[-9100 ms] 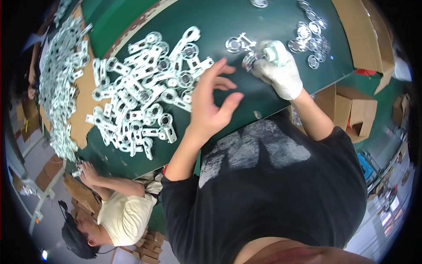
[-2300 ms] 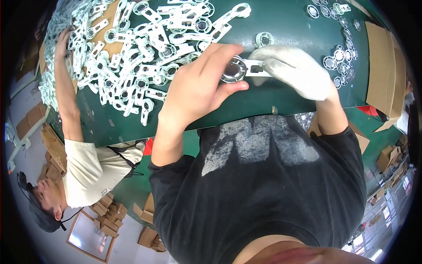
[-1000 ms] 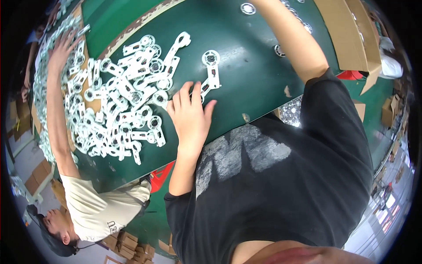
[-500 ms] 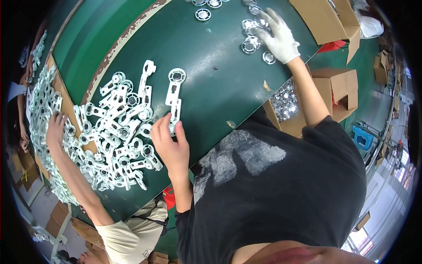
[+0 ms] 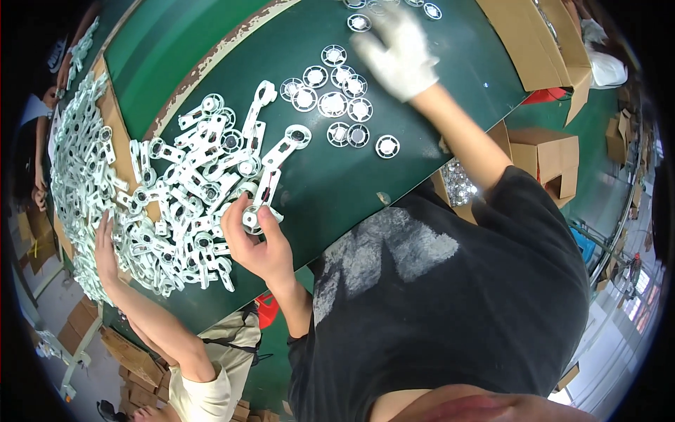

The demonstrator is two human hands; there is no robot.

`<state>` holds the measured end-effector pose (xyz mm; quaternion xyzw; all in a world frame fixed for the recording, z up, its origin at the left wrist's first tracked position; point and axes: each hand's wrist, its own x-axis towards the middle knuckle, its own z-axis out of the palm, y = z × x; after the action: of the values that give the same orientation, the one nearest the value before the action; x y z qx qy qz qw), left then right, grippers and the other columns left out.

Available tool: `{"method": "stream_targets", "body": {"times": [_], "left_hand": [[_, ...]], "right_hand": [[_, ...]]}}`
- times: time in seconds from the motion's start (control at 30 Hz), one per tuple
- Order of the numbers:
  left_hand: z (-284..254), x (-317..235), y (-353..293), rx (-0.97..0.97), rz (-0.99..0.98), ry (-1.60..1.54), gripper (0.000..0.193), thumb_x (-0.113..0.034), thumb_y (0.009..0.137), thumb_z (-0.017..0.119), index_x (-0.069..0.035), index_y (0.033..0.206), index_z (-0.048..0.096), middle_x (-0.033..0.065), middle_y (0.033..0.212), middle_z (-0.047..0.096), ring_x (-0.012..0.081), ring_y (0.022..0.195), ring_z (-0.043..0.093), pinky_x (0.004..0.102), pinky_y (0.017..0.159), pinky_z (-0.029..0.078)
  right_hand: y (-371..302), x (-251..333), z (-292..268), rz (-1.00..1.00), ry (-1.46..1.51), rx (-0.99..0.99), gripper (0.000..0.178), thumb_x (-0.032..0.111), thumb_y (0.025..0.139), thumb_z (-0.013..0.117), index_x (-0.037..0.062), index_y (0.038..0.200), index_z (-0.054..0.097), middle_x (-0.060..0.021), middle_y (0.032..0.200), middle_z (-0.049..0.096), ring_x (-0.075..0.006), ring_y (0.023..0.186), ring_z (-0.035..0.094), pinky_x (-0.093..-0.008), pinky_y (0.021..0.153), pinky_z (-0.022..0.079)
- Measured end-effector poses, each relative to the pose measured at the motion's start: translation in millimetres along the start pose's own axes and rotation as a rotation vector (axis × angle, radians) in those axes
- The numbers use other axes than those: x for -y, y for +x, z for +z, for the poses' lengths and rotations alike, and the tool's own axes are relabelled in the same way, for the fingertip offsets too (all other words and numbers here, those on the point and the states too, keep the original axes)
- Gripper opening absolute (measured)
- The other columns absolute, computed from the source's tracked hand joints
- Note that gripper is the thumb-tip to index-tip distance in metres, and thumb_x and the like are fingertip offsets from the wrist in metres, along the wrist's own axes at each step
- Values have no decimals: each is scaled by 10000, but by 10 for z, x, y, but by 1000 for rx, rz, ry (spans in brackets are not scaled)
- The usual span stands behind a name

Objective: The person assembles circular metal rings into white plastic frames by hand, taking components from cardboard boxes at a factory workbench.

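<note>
Pile of pale brackets (image 5: 190, 172) lies at ten o'clock from the left hand (image 5: 263, 253), whose half-curled fingers go around the round end of one bracket (image 5: 268, 187); if they press, I cannot tell. It seems light, stiff, smooth: best taken by its flat stem. Towards one o'clock, spoked discs (image 5: 332, 104) look slippery; beyond, gloved right hand (image 5: 402, 62) stands spread, seemingly empty.

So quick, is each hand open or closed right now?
Left hand: half-curled around a white part; can't tell if its grip is closed.
Right hand: gloved, open, blurred beside silvery discs.
</note>
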<state>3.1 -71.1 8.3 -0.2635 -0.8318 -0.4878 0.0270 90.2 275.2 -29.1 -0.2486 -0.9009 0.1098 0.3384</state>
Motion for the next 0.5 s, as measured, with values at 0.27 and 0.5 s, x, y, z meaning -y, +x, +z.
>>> {"method": "stream_targets", "body": {"times": [0.27, 0.5], "left_hand": [[-147, -40, 269, 199, -225, 101, 176, -129, 981, 642, 31, 1019, 704, 123, 816, 725, 171, 740, 675, 299, 695, 516], [-217, -160, 408, 188, -311, -36, 233, -167, 956, 688, -1, 1118, 698, 91, 950, 712, 168, 814, 640, 304, 692, 498]], "right_hand": [[163, -618, -50, 374, -197, 202, 570, 447, 952, 609, 99, 1403, 594, -265, 1474, 506, -411, 1393, 455, -460, 1183, 352], [-100, 321, -38, 267, 3, 207, 464, 307, 960, 635, 48, 1344, 614, -244, 1458, 510, -426, 1367, 458, -480, 1149, 379]]}}
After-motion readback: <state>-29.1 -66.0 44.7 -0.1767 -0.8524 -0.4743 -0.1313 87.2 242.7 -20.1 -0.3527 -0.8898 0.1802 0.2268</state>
